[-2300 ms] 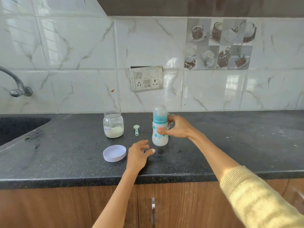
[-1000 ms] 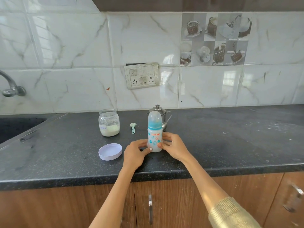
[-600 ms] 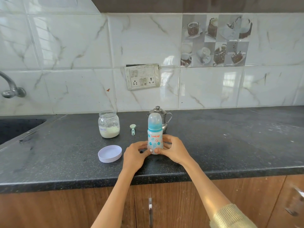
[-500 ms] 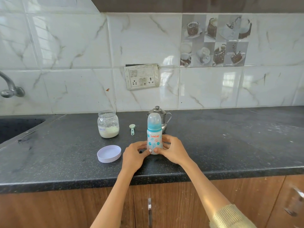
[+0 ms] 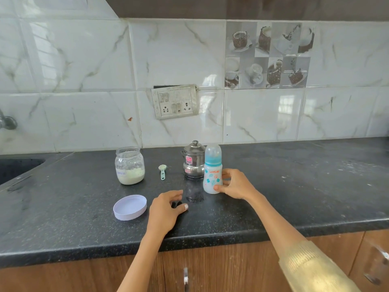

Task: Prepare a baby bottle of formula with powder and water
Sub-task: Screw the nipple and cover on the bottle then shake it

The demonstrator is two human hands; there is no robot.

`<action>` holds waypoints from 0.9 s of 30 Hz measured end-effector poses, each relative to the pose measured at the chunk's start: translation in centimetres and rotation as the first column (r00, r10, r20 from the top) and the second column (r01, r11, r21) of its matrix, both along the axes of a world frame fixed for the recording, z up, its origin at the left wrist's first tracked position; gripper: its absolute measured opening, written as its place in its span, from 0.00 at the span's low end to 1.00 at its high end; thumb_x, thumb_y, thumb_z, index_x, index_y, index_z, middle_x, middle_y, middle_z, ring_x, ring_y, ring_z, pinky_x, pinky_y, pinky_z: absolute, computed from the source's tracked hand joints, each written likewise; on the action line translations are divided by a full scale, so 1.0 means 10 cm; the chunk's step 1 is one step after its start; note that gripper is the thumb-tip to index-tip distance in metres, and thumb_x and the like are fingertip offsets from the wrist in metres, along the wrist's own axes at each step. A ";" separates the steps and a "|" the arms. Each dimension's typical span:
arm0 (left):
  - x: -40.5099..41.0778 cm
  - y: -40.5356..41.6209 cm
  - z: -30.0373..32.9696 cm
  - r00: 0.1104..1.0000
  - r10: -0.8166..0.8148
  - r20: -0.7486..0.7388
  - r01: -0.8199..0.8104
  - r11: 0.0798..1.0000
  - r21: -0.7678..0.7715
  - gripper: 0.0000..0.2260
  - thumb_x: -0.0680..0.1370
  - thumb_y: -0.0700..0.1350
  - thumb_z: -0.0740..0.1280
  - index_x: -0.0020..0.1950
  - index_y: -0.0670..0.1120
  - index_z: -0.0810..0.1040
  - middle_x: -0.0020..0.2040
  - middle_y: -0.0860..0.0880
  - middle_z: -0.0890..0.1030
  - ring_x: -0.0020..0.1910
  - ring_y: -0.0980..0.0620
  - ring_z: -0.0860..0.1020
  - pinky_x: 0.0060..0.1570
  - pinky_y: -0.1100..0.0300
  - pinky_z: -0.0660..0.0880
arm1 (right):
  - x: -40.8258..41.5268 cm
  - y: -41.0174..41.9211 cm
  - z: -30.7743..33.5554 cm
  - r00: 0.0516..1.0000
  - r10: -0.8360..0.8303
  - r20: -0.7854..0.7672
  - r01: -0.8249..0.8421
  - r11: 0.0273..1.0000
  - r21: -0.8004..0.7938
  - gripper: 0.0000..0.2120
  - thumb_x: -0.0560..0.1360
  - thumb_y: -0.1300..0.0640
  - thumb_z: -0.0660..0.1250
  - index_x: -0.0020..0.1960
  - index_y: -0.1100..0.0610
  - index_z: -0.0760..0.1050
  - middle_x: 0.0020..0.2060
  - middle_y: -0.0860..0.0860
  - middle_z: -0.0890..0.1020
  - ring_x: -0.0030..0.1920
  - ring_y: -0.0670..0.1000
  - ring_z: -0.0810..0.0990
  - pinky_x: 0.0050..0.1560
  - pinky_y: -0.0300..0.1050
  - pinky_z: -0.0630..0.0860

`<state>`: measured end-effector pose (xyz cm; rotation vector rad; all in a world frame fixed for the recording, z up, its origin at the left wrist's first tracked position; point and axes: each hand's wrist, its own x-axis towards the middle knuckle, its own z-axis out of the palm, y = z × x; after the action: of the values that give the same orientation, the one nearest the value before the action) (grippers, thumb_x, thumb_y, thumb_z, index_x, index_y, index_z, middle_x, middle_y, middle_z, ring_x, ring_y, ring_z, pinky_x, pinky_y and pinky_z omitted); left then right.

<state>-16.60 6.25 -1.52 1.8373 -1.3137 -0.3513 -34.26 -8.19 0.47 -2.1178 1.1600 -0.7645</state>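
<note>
A capped baby bottle with a teal collar and milky contents stands upright on the black counter. My right hand grips its lower body from the right. My left hand rests on the counter left of the bottle, fingers loosely curled, holding nothing. An open glass jar of white powder stands at the back left. Its lilac lid lies upturned beside my left hand. A small teal scoop lies between the jar and a lidded steel pot.
A sink is sunk into the counter at the far left, with a tap above it. A switch plate is on the tiled wall. Wooden cabinet doors sit below the counter edge.
My left hand has let go of the bottle and dropped to the counter. My right hand has shifted the bottle back and to the right, beside the steel pot.
</note>
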 end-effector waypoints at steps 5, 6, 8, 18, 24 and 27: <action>0.01 0.00 -0.03 1.000 0.005 0.025 -0.005 1.000 0.020 0.22 0.72 0.47 0.71 0.66 0.51 0.73 0.61 0.53 0.78 0.61 0.53 0.75 0.62 0.57 0.70 | -0.17 -0.38 0.06 0.997 -0.073 -0.026 0.074 0.997 0.024 0.28 0.71 0.58 0.73 0.68 0.59 0.69 0.66 0.53 0.75 0.65 0.52 0.75 0.66 0.52 0.70; 0.01 -0.01 -0.03 1.000 0.006 0.030 -0.006 1.000 0.022 0.22 0.72 0.48 0.71 0.65 0.52 0.74 0.61 0.53 0.78 0.61 0.54 0.75 0.62 0.57 0.69 | -0.19 -0.47 0.08 0.996 -0.084 -0.030 0.085 0.996 0.026 0.28 0.71 0.59 0.73 0.69 0.59 0.69 0.66 0.53 0.75 0.65 0.52 0.76 0.66 0.53 0.70; 0.02 -0.04 -0.04 0.999 0.009 0.040 -0.010 1.000 0.027 0.20 0.73 0.48 0.71 0.64 0.53 0.75 0.61 0.54 0.78 0.60 0.54 0.76 0.62 0.58 0.69 | -0.22 -0.65 0.11 0.993 -0.111 -0.038 0.112 0.993 0.031 0.28 0.71 0.59 0.73 0.69 0.59 0.69 0.66 0.54 0.75 0.65 0.53 0.75 0.67 0.54 0.70; 0.07 -0.10 -0.11 0.996 0.007 0.087 -0.010 0.999 0.032 0.16 0.73 0.51 0.70 0.61 0.56 0.77 0.63 0.56 0.77 0.61 0.56 0.75 0.63 0.62 0.68 | -0.23 -1.16 0.04 0.990 -0.144 0.004 0.144 0.989 0.047 0.28 0.72 0.61 0.72 0.70 0.59 0.68 0.68 0.53 0.73 0.68 0.54 0.72 0.68 0.56 0.67; 0.04 -0.09 -0.10 0.997 0.005 0.083 -0.009 0.999 0.049 0.17 0.74 0.51 0.70 0.62 0.55 0.76 0.62 0.56 0.77 0.61 0.57 0.75 0.63 0.61 0.68 | -0.26 -1.07 -0.06 0.977 -0.192 0.096 0.187 0.981 0.056 0.29 0.70 0.61 0.73 0.69 0.61 0.69 0.68 0.55 0.73 0.68 0.55 0.72 0.68 0.54 0.68; 0.03 -0.09 -0.09 0.998 0.011 0.056 -0.013 0.999 0.039 0.17 0.73 0.49 0.70 0.62 0.53 0.77 0.61 0.55 0.78 0.60 0.56 0.75 0.62 0.61 0.68 | -0.27 -0.85 -0.05 0.934 -0.293 0.207 0.286 0.956 0.059 0.33 0.69 0.61 0.75 0.70 0.63 0.66 0.69 0.58 0.72 0.67 0.57 0.72 0.66 0.52 0.69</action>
<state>-16.26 5.39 -2.47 1.8996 -1.3414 -0.3234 -36.98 -16.67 -0.04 -1.8081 1.3701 -1.0743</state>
